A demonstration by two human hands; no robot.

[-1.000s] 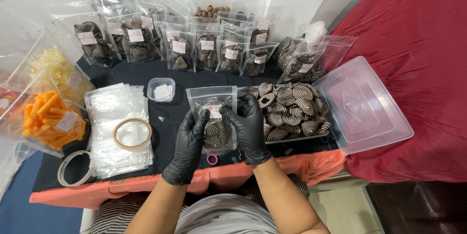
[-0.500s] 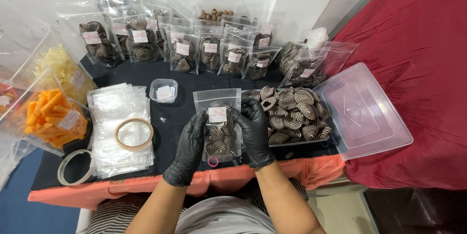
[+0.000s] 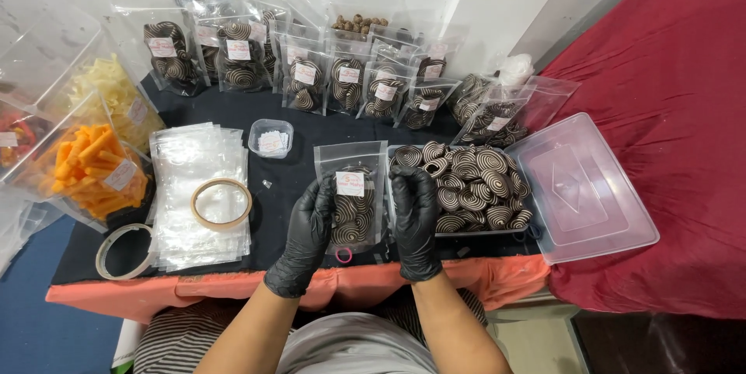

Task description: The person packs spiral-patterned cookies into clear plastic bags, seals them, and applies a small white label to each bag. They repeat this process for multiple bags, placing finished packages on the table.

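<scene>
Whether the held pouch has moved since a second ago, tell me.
No, hardly. The pouch sits just above the pink ring, beside the tray, as before.

Both gloved hands, left hand (image 3: 305, 236) and right hand (image 3: 416, 219), grip a clear pouch (image 3: 351, 197) of spiral biscuits upright, just beside the open biscuit tray (image 3: 465, 187), tape roll (image 3: 221, 204) lying left.

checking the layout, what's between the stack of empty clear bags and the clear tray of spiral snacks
In the head view, the clear pouch of spiral snacks, held upright by the gloved left hand and right hand, over black cloth.
</scene>
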